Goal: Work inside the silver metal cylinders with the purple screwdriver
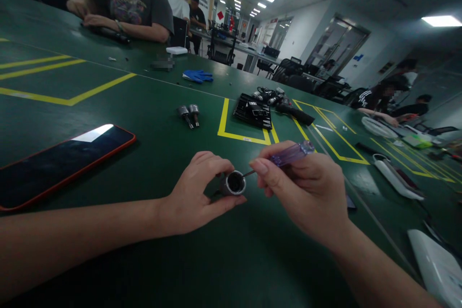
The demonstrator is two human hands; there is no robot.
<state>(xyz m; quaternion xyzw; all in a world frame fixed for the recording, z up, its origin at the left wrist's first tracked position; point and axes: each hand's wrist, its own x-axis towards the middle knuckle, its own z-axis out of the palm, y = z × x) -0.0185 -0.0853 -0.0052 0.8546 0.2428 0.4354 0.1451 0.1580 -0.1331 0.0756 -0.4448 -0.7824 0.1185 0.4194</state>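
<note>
My left hand (pixel 202 187) is closed around a short grey metal cylinder (pixel 228 186), thumb below and fingers above. The cylinder's open end, dark inside, faces me. My right hand (pixel 306 187) grips a small screwdriver (pixel 290 155) by its translucent purple handle. Its thin shaft points left, and the tip meets the rim or inside of the cylinder's opening; exactly where it touches I cannot tell. Beyond my hands, two similar metal cylinders with thin shafts (pixel 188 114) lie side by side on the green table (pixel 173 264).
A phone with an orange edge (pixel 72 161) lies on the left. Farther back are a blue glove (pixel 198 76), a black slotted part (pixel 253 111) and dark cabled parts (pixel 270 95). A white device (pixel 435 264) sits at right. Across the table a person (pixel 130 9) handles a dark object.
</note>
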